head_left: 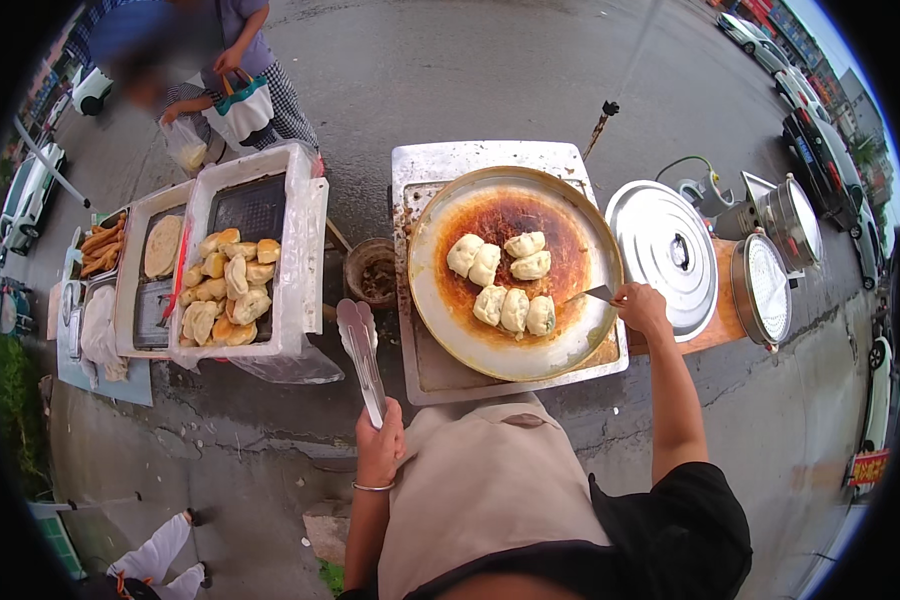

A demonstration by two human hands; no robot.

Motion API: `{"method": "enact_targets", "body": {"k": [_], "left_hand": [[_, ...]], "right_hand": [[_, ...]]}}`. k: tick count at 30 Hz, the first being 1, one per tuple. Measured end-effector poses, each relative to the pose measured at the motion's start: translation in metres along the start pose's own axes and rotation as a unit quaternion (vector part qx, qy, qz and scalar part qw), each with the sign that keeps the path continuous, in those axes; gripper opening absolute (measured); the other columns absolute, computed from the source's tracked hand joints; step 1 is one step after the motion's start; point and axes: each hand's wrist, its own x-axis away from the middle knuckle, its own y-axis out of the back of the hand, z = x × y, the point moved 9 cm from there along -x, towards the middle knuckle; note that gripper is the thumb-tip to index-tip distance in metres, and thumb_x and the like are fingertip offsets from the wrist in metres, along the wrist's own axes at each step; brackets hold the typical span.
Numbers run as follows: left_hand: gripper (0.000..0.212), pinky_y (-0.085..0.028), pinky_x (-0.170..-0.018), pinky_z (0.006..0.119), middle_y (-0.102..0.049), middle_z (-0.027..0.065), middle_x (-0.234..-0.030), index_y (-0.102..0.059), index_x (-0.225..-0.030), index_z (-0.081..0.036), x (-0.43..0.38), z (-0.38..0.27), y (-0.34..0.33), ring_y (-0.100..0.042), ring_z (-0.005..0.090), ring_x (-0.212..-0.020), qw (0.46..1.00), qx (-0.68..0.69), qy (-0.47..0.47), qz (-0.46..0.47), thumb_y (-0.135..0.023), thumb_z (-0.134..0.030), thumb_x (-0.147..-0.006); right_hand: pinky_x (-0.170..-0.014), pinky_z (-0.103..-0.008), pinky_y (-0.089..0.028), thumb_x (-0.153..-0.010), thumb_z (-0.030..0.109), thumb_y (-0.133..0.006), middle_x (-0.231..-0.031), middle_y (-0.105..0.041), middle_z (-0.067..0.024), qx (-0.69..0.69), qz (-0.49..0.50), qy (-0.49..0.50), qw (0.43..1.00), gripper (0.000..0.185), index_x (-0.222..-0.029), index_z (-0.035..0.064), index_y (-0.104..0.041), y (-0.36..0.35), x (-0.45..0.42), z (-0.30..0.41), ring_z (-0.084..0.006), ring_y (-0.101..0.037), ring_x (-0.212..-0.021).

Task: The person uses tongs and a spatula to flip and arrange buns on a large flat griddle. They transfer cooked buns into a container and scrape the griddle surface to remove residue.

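My left hand (381, 442) holds a pair of metal serving tongs (361, 352) upright, left of the griddle stand and away from the food. My right hand (643, 306) grips a metal spatula (598, 295) over the right part of a large round griddle pan (450, 345). The blade points left, close to a row of three pale stuffed buns (515, 309). Two joined buns (474, 259) lie at upper left on the browned surface, and another pair (528, 255) sits at upper right. Filling shows green in one bun of the lower row.
Left stands a white foam box (292, 247) of browned buns (232, 281), beside a box with flatbread (163, 246) and fried dough sticks (103, 246). A large metal lid (664, 255) and steamers (761, 289) are at right. A bucket (371, 271) stands between. People (244, 45) stand beyond the boxes.
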Motion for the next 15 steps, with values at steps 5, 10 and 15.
{"method": "enact_targets", "body": {"k": [5, 10, 15], "left_hand": [[0.019, -0.028, -0.033, 0.021, -0.043, -0.0036, -0.060, -0.053, -0.105, -0.008, -0.021, -0.001, -0.004, -0.034, 0.0032, -0.040, 0.998, -0.039, 0.016, 0.054, -0.060, -0.024, -0.098], [0.020, -0.029, -0.034, 0.021, -0.044, -0.0039, -0.062, -0.052, -0.101, -0.008, -0.045, -0.009, -0.011, -0.036, 0.0025, -0.040, 0.990, -0.083, 0.042, 0.107, -0.059, -0.026, -0.098], [0.029, -0.029, -0.034, 0.020, -0.043, -0.0029, -0.062, -0.053, -0.105, -0.006, -0.074, -0.004, -0.007, -0.035, 0.0031, -0.040, 0.980, -0.105, 0.072, 0.150, -0.052, -0.035, -0.101]], "right_hand": [[-0.070, -0.0444, -0.054, -0.079, 0.016, -0.066, -0.080, -0.071, -0.0134, -0.026, -0.027, -0.022, 0.999, 0.014, -0.089, 0.0178, -0.075, -0.011, 0.022, -0.008, -0.0335, -0.068, -0.077], [-0.070, -0.0454, -0.053, -0.082, 0.016, -0.063, -0.084, -0.070, -0.0144, -0.087, -0.042, -0.054, 0.994, 0.022, -0.103, 0.0152, -0.069, -0.019, 0.058, 0.001, -0.0356, -0.067, -0.079], [-0.075, -0.0471, -0.052, -0.085, 0.022, -0.059, -0.092, -0.071, -0.0133, -0.167, -0.028, -0.131, 0.977, 0.028, -0.112, 0.0177, -0.066, -0.036, 0.101, -0.003, -0.0350, -0.067, -0.087]]}}
